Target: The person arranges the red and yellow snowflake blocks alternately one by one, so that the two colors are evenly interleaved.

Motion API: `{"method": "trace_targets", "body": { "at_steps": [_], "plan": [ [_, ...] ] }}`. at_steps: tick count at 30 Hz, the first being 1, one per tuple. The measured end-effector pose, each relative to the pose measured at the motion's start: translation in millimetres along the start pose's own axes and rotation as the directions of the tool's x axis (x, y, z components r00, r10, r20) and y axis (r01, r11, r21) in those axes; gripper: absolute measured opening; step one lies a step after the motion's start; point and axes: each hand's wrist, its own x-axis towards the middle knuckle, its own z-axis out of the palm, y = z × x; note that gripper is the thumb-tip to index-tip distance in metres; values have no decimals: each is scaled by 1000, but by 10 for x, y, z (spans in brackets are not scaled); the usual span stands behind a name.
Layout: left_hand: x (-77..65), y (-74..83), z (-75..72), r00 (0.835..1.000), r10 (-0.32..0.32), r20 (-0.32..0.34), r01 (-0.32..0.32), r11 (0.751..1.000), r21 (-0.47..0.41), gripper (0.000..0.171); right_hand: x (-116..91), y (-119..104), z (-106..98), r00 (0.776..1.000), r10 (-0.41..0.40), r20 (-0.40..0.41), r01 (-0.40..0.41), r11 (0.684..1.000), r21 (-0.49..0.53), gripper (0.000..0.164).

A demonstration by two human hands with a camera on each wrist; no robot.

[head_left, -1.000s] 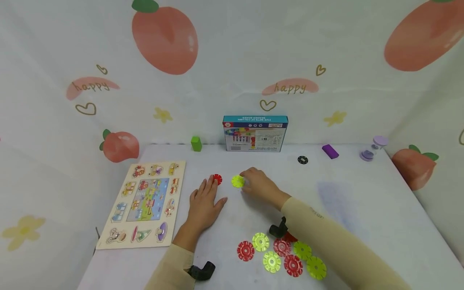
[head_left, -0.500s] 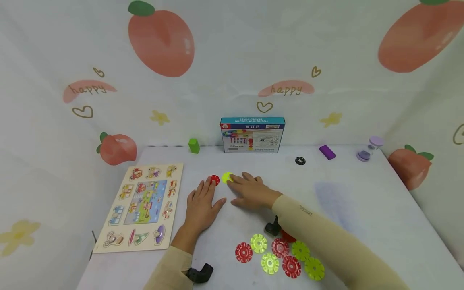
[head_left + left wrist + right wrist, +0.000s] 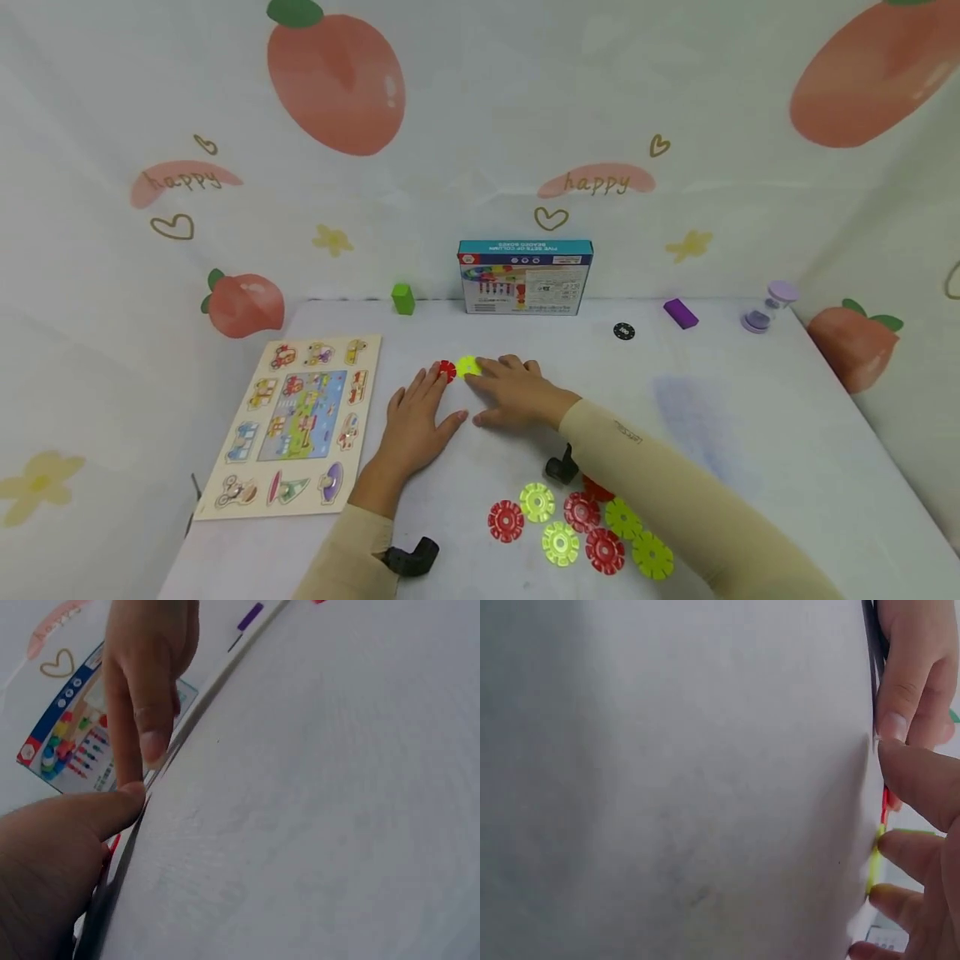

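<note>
Two notched plastic discs lie side by side on the white table, a red disc (image 3: pixel 448 369) on the left and a yellow-green disc (image 3: pixel 468 366) on the right, their edges meeting in the head view. My left hand (image 3: pixel 412 423) lies flat with straight fingers, its fingertips on the red disc and covering part of it. From the right, my right hand (image 3: pixel 517 393) reaches in with extended fingers, the fingertips touching the yellow-green disc (image 3: pixel 874 862). In the right wrist view both discs show edge-on, close to the fingertips.
Several red and yellow-green discs (image 3: pixel 560 543) lie near the front, partly under the right sleeve. A wooden puzzle board (image 3: pixel 217 492) is at left. Along the back stand a green block (image 3: pixel 403 299), a cardboard box (image 3: pixel 525 279), a black chip (image 3: pixel 624 332), a purple block (image 3: pixel 681 313) and an hourglass (image 3: pixel 768 307).
My right hand has moved left, its fingers going from a pinch to spread out. The yellow-green disc has slid left up against the red one. My left hand stays on the red disc.
</note>
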Motion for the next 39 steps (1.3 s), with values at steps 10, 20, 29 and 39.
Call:
{"method": "trace_targets", "body": {
  "at_steps": [10, 20, 29, 39],
  "plan": [
    [-20, -14, 14, 999, 38, 8, -39, 999, 23, 83, -101, 60, 4, 1000, -21, 5, 21, 999, 34, 82],
    [-29, 19, -26, 997, 50, 51, -52, 998, 41, 81, -134, -29, -22, 1000, 16, -9, -16, 1000, -19, 81],
    [-32, 23, -13, 996, 72, 51, -76, 995, 68, 83, -142, -44, -30, 1000, 1, -25, 0, 1000, 14, 82],
    [-28, 94, 25, 995, 103, 8, -103, 994, 29, 83, -605, 185, -398, 964, 60, -260, 49, 917, 396, 64]
  ]
}}
